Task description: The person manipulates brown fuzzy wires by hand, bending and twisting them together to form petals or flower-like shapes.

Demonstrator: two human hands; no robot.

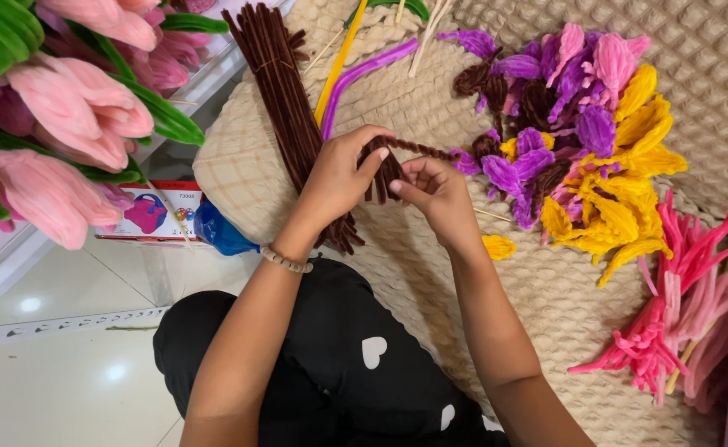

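Note:
My left hand (339, 174) and my right hand (434, 192) meet over a beige textured cushion (430, 281). Both pinch a folded brown pipe cleaner piece (385, 165), whose twisted tail runs off to the right toward the pile of petals. The left thumb and fingers press on the looped part; the right fingertips grip it from below. A bundle of straight brown pipe cleaners (285, 99) lies just left of my left hand, partly hidden under my wrist.
A heap of purple, pink, yellow and brown pipe cleaner petals (583, 141) lies to the right. Pink pipe cleaners (682, 323) are at the lower right. Purple (364, 74) and yellow (339, 62) stems lie at the top. Pink fuzzy tulips (74, 116) fill the upper left.

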